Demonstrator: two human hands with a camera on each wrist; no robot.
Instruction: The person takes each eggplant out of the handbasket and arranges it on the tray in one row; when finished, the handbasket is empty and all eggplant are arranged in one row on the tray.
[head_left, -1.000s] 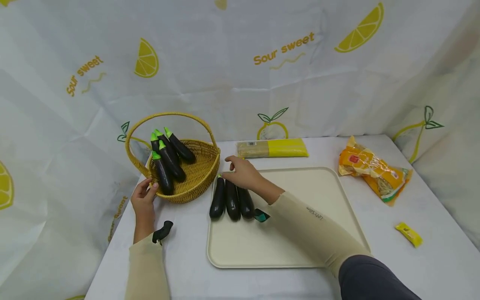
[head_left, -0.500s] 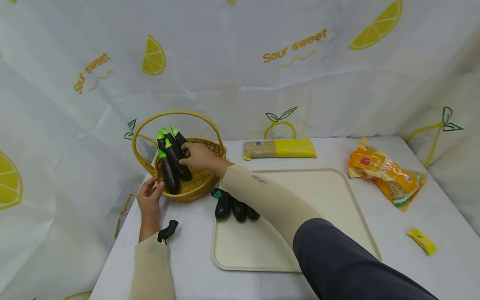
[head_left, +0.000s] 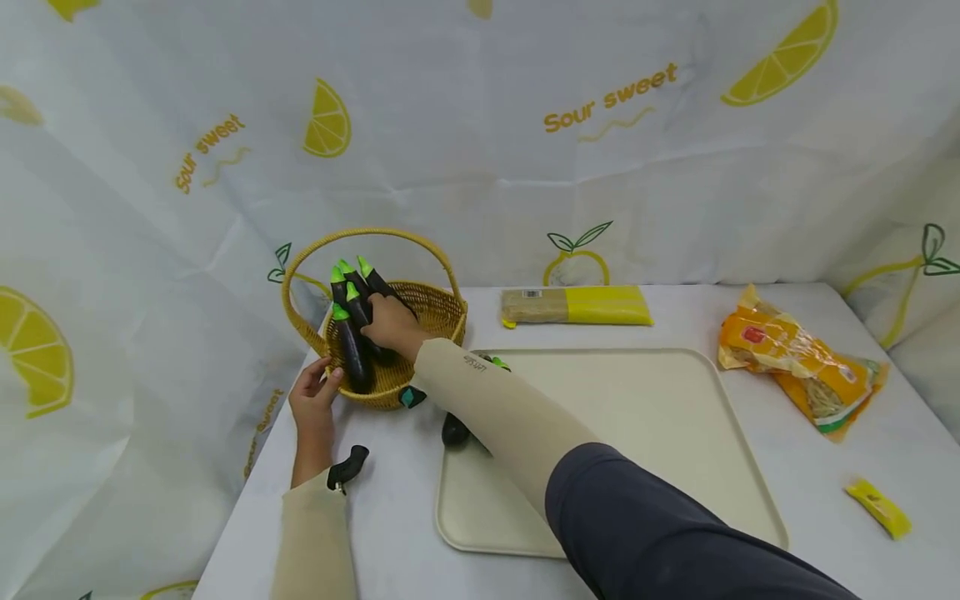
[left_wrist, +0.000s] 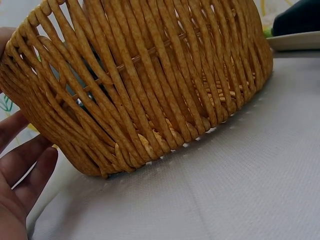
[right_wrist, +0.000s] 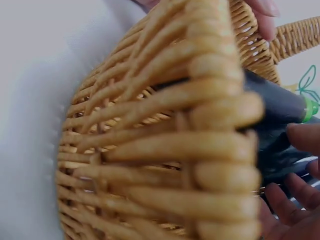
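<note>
A wicker basket (head_left: 390,397) with a tall handle holds several eggplants with green caps. My left hand (head_left: 313,402) grips its left rim, thumb at the front side; the left wrist view shows fingers (left_wrist: 37,172) against the woven wall. Inside the basket, my right hand (head_left: 395,325) holds an eggplant (head_left: 360,310) in the middle of the bunch. Thumb and fingers surround its dark body in the right wrist view, with part hidden behind the rim. Another eggplant (head_left: 354,357) leans at the left of the bunch.
Right of the basket lies a beige tray (head_left: 637,417); eggplants (head_left: 454,432) at its left edge are mostly hidden under my right forearm. Behind it rests a yellow packet of noodles (head_left: 577,306). An orange bag (head_left: 798,354) and a small yellow packet (head_left: 877,507) lie at right.
My right hand has moved left from above the tray's eggplants into the basket and onto an eggplant there. My left hand stays on the rim. The head view has shifted slightly.
</note>
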